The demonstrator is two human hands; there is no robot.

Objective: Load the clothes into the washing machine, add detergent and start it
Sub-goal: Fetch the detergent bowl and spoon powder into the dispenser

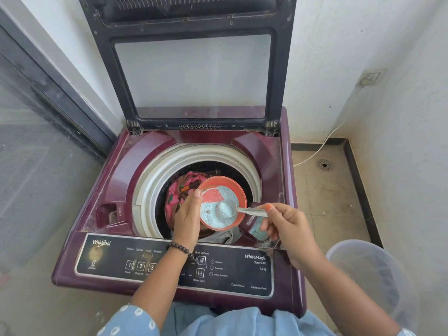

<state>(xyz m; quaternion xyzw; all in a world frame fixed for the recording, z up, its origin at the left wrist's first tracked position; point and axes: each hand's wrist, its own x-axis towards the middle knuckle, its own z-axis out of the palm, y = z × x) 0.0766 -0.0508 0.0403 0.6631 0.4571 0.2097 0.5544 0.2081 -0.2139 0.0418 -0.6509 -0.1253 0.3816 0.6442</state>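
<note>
A bowl (221, 204) of detergent powder (213, 214) is gripped by the left hand (186, 218) above the loaded drum (169, 180); a spoon (238, 210), pinched by the right hand (288, 229), is heaped. Powder may be spilled beside the dispenser (257, 229) if tilted.

white walls (327, 57); beige tiled floor (322, 190) with drain (324, 164); glass door (36, 154) left

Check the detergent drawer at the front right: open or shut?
Open. The detergent drawer is tilted out, with blue powder visible inside, below the right hand holding the scoop.
</note>
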